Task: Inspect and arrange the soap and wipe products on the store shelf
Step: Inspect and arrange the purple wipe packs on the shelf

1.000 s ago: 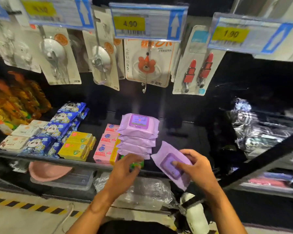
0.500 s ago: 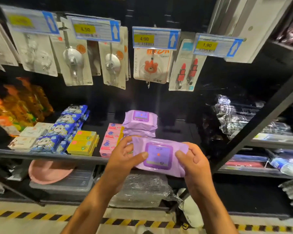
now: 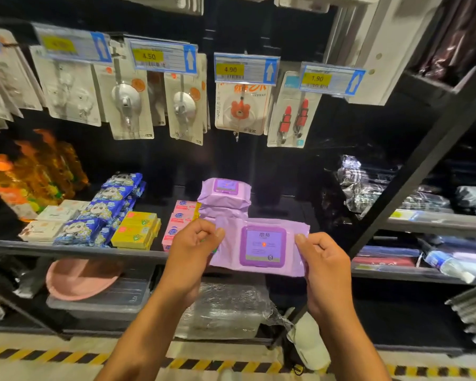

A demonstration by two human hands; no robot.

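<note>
I hold a purple wipe pack (image 3: 261, 247) flat in front of the shelf, its label facing me. My left hand (image 3: 194, 253) pinches its left edge and my right hand (image 3: 323, 264) pinches its right edge. Behind it a stack of the same purple wipe packs (image 3: 226, 199) sits on the black shelf (image 3: 74, 250). Left of the stack lie pink soap boxes (image 3: 180, 218), yellow soap boxes (image 3: 138, 229), blue cartoon wipe packs (image 3: 105, 210) and white soap boxes (image 3: 50, 221). A bit of green shows under my left hand.
Carded hooks and clips (image 3: 184, 105) hang under price tags (image 3: 246, 68) above the shelf. A pink basin (image 3: 80, 279) and clear bin sit on the lower shelf. A black diagonal strut (image 3: 412, 171) crosses at right. Hazard tape (image 3: 39, 353) marks the floor.
The pack went from tilted in my right hand alone to level in both hands, and my left hand left the shelf edge. The view pulled back from the shelf.
</note>
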